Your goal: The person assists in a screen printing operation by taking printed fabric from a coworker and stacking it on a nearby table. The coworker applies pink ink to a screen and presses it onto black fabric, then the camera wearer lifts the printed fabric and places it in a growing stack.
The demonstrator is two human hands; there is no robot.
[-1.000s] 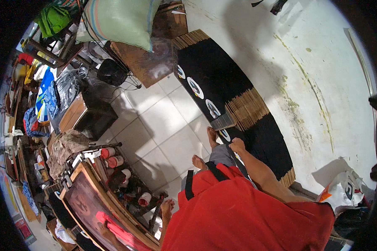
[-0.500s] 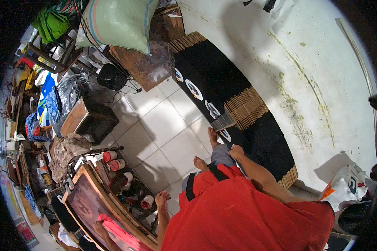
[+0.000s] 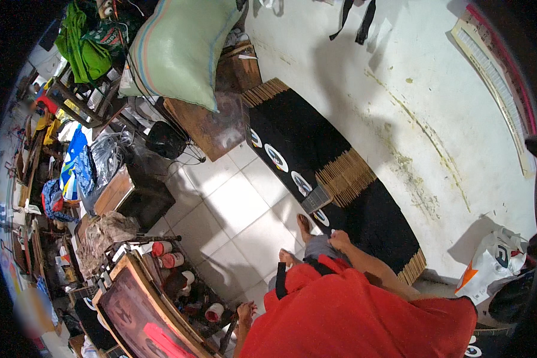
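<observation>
My right hand [image 3: 340, 240] is closed in front of my grey shorts, beside the long row of black panels. A tiny pale bit shows at its fingertips; what it holds, if anything, is hidden. My left hand [image 3: 246, 310] hangs low at my left side with fingers loosely curled and apart, nothing visible in it. Nearest to it are a white-and-red paint pot [image 3: 214, 312] and a wooden-framed printing screen [image 3: 125, 304] with bright pink ink. The black panels [image 3: 298, 122] lie over thin brown slats [image 3: 347, 178], with round white prints along their near side.
A full pale green sack [image 3: 179, 51] rests at the back, above a brown board [image 3: 212, 128]. A dark wooden box [image 3: 140, 197] stands on white floor tiles [image 3: 235, 197]. Several paint pots [image 3: 172, 260] crowd the left. A white plastic bag [image 3: 489, 265] sits at the right wall.
My view has shifted, so the room sits lower in the picture. A forearm and hand seen over the pink ink are no longer visible. My left hand has stayed low.
</observation>
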